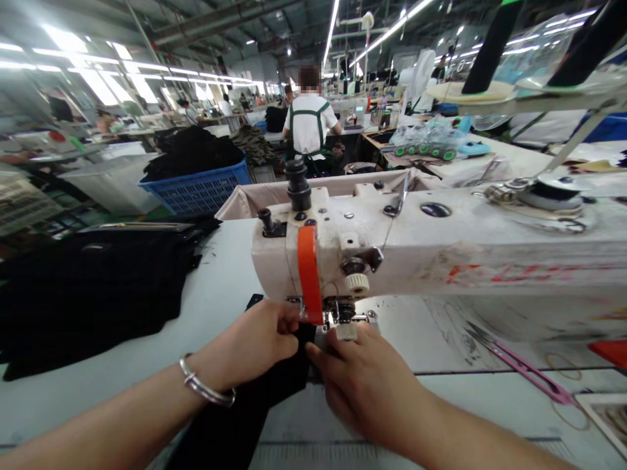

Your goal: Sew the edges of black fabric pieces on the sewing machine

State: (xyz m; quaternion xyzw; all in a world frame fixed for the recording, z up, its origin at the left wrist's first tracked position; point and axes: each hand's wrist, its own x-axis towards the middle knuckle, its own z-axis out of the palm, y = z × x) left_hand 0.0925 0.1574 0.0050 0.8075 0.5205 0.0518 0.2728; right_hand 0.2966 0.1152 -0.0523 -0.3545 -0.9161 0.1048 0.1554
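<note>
A white sewing machine (401, 261) with an orange guard (309, 274) at its needle end stands in front of me. A strip of black fabric (225, 418) runs under that end, beneath my hands. My left hand (267, 333), with a silver bangle at the wrist, is closed, fingertips pinched beside the guard's lower end; what they pinch is too small to make out. My right hand (362, 375) presses at the fabric's right edge, close by the presser foot (337, 320). Its fingers are bent, and some tips are hidden by the machine.
A stack of black fabric pieces (93, 281) lies on the table at left. Pink-handled scissors (524, 369) lie at right. Beyond are a blue basket (200, 186) of dark cloth and a person in a white shirt (307, 127). Thread cones (492, 49) stand upper right.
</note>
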